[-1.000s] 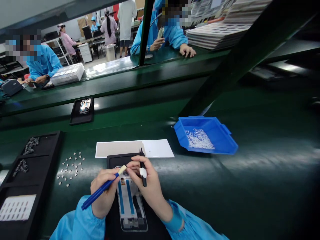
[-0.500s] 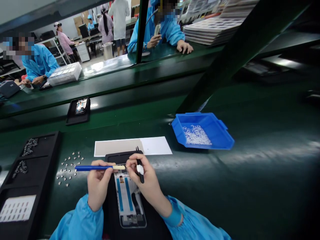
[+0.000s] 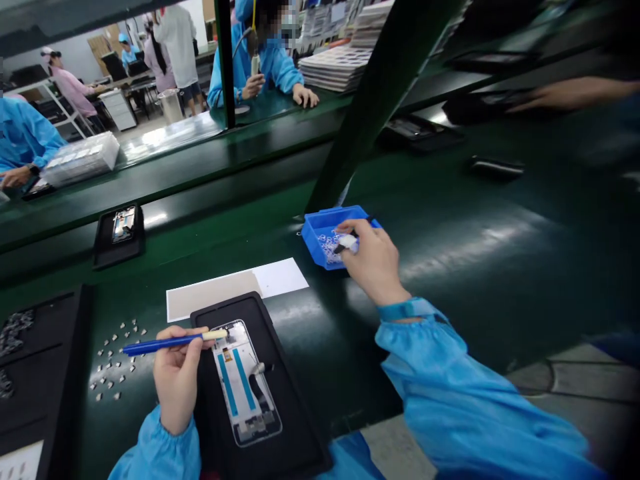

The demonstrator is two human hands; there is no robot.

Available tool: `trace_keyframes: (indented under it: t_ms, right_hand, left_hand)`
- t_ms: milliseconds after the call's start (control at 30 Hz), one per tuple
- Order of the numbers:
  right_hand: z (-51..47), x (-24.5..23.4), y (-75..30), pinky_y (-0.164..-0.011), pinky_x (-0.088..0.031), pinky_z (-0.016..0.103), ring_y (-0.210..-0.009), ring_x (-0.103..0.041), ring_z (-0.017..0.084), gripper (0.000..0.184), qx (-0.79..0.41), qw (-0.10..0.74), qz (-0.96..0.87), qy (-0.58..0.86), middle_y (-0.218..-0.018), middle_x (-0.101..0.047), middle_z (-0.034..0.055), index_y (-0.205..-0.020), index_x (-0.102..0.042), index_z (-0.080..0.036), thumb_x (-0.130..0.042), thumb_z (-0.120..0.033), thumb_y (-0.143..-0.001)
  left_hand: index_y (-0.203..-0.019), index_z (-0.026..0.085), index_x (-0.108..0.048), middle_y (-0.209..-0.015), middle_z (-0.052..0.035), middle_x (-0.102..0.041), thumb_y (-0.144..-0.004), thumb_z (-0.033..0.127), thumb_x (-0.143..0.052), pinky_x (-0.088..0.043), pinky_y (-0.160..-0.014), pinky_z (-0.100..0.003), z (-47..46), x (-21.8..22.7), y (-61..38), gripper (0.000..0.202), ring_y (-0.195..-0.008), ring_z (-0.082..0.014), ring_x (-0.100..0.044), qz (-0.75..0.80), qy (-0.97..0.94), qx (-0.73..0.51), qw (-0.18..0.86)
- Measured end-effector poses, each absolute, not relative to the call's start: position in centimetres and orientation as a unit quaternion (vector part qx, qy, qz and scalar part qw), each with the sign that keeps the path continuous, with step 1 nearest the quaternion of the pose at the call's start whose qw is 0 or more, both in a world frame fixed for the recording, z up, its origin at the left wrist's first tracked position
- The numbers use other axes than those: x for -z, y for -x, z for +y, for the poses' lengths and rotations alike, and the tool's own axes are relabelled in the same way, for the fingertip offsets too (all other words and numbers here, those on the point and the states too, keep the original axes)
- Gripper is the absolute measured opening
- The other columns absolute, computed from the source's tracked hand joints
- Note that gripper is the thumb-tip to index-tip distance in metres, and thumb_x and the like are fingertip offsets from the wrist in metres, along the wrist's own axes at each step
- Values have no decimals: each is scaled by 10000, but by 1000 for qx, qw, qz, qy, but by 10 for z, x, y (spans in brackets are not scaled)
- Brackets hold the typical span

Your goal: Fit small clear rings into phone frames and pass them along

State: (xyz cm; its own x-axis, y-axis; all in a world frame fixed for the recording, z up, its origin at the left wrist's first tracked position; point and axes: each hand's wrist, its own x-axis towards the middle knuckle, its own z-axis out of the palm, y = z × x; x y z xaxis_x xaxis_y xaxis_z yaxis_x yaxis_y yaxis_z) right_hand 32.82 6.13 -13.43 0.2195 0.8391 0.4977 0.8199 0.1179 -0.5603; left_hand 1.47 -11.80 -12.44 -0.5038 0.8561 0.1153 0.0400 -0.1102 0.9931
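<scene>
My left hand (image 3: pixel 175 383) is closed around a blue pen-like tool (image 3: pixel 160 345) with a pale tip. That tip is over the top end of a phone frame (image 3: pixel 245 381), which has two blue strips and lies on a black tray (image 3: pixel 295 417). Over to the right, my right hand (image 3: pixel 375 263) is closed on black tweezers (image 3: pixel 341 248) with a white wrapped part. It reaches over a blue bin (image 3: pixel 313 243) containing many small white ring-like pieces (image 3: pixel 326 248). The hand hides part of the bin, and whether the tweezers grip a piece is unclear.
Small metal parts (image 3: pixel 110 365) lie scattered left of my left hand, beside a black compartment tray (image 3: pixel 45 363). A white and beige card (image 3: pixel 283 277) lies beyond the phone. A slanted green post (image 3: pixel 363 107) rises behind the bin. Another person's hand (image 3: pixel 575 93) is at right.
My right hand has moved from the phone frame right and forward to the blue bin, carrying the tweezers. My left hand keeps the blue tool at the frame's top. The view has turned right.
</scene>
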Motion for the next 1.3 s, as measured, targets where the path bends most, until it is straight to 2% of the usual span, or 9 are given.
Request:
trace_keyframes:
  t_ms: [67, 133, 233, 333, 400, 500, 567, 833, 1300]
  right_hand:
    - [55, 136, -327, -767, -476, 412, -875, -615, 295, 290, -3, 417, -638, 647, -887, -681, 73, -968, -634, -218, -582, -137, -695]
    - [39, 136, -311, -807, -477, 416, -901, -615, 285, 233, 6, 466, -637, 614, -929, -687, 74, -982, -624, -215, -591, -161, -758]
    - [5, 138, -271, -817, -489, 373, -901, -628, 243, 135, -78, 525, -668, 521, -957, -684, 60, -984, -620, -220, -589, -197, -854]
    - [-22, 148, -231, -788, -502, 338, -868, -632, 209, 134, -244, 468, -753, 394, -945, -689, 44, -994, -619, -224, -568, -161, -888]
    - [-31, 158, -213, -871, -482, 387, -854, -622, 208, 179, -291, 422, -789, 340, -920, -696, 37, -992, -612, -219, -539, -103, -877]
    - [-35, 169, -201, -1039, -373, 490, -861, -611, 205, 302, -317, 385, -807, 317, -925, -693, 26, -1022, -590, -213, -509, -16, -809]
    - [-35, 171, -202, -1089, -314, 518, -886, -606, 203, 366, -336, 373, -805, 316, -955, -685, 22, -1047, -575, -213, -499, 17, -772]
    - [-34, 165, -205, -1084, -333, 526, -865, -580, 206, 340, -349, 361, -802, 323, -930, -661, 20, -1028, -558, -214, -506, 16, -783]
    - [-34, 166, -205, -1088, -340, 521, -866, -563, 210, 376, -336, 354, -807, 331, -878, -616, 27, -1033, -556, -208, -491, 44, -762]
  left_hand:
    - [-934, 196, -488, -810, -36, -756, -788, 421, -757, -626, -657, -264, -119, 125, -15, 379, -662, -174, -735, 598, -406, -626, 292]
    - [-956, 190, -509, -845, -60, -754, -803, 405, -743, -626, -694, -296, -119, 128, -13, 352, -738, -201, -744, 622, -434, -600, 255]
    - [-954, 176, -590, -941, -100, -737, -848, 397, -689, -606, -798, -350, -119, 132, -8, 265, -893, -228, -728, 662, -517, -514, 174]
    - [-953, 189, -633, -963, -87, -726, -914, 379, -597, -582, -846, -360, -115, 128, -6, 196, -941, -220, -709, 662, -612, -417, 115]
    - [-981, 203, -623, -960, -66, -728, -939, 343, -561, -582, -821, -332, -112, 123, -8, 158, -929, -204, -710, 649, -655, -373, 102]
    - [-996, 214, -614, -969, -54, -729, -951, 312, -544, -584, -776, -302, -107, 116, -11, 129, -906, -193, -712, 640, -687, -332, 92]
    - [-1005, 216, -615, -974, -56, -729, -948, 303, -548, -583, -770, -299, -105, 114, -12, 123, -903, -194, -711, 641, -692, -319, 94]
    - [-990, 219, -617, -978, -63, -725, -922, 261, -574, -573, -792, -318, -96, 108, -15, 91, -921, -207, -704, 637, -696, -300, 142]
    - [-1008, 218, -559, -1004, -64, -718, -936, 232, -562, -556, -834, -336, -96, 110, -12, 73, -953, -206, -696, 636, -696, -290, 162]
